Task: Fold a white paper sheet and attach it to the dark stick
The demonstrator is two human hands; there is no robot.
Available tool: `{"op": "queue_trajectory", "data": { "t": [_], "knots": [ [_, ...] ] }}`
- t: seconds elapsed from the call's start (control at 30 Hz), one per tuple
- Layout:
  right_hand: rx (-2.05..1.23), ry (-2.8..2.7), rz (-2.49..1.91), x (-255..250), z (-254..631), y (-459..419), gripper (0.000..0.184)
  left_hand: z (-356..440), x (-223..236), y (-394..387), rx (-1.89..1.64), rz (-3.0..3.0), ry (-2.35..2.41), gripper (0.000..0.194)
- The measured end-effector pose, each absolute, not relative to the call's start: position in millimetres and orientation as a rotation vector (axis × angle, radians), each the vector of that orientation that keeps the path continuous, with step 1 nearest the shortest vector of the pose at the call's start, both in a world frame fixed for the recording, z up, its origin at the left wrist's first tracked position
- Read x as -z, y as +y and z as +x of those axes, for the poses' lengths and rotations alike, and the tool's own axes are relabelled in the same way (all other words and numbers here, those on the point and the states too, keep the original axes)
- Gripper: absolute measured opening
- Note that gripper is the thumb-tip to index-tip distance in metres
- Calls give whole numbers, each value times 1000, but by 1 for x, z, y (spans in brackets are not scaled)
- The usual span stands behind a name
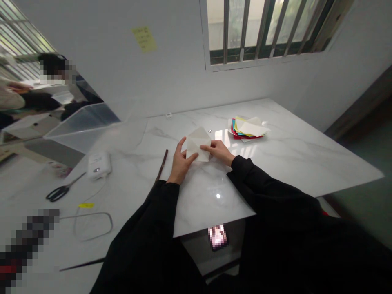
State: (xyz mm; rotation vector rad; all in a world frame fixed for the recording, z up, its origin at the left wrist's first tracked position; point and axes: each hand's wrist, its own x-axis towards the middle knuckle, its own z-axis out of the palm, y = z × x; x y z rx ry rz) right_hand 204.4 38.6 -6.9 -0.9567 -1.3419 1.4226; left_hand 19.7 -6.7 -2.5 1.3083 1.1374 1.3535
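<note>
left hand (181, 162) and right hand (218, 152) grip opposite sides of a folded white paper (197, 143) on a marble table (290, 163), near stacked coloured paper (246, 129).

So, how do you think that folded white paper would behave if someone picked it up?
The folded white paper looks thin, so probably light and floppy, though its creases may stiffen it slightly. On the glossy tabletop it would likely slide easily.
</note>
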Motion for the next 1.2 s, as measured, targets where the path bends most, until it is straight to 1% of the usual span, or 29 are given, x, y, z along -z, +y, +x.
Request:
{"op": "queue_trajectory", "data": {
  "t": [0.13,0.3,0.4,0.47,0.6,0.8,1.03,1.2],
  "knots": [
    [-1393,-1377,-1019,7,205,38,32,19,3,-3,-1426,1215,1132,104],
    [-1448,-1415,-896,5,206,33,39,18,2,-1,-1475,1110,1126,92],
    [-1437,-1432,-849,6,205,32,47,19,2,-2,-1460,1117,1133,92],
    [-1412,-1430,-849,8,204,33,49,20,2,-3,-1448,1112,1124,91],
    [-1395,-1375,-875,10,204,34,46,23,1,-4,-1420,1084,1064,89],
    [-1415,-1312,-907,5,204,32,44,25,-1,-7,-1390,1103,1050,75],
    [-1407,-1236,-977,4,203,33,38,24,0,-6,-1411,1098,1085,70],
    [-1436,-1258,-929,5,201,31,41,23,0,-8,-1416,1085,1084,67]
  ]
}}
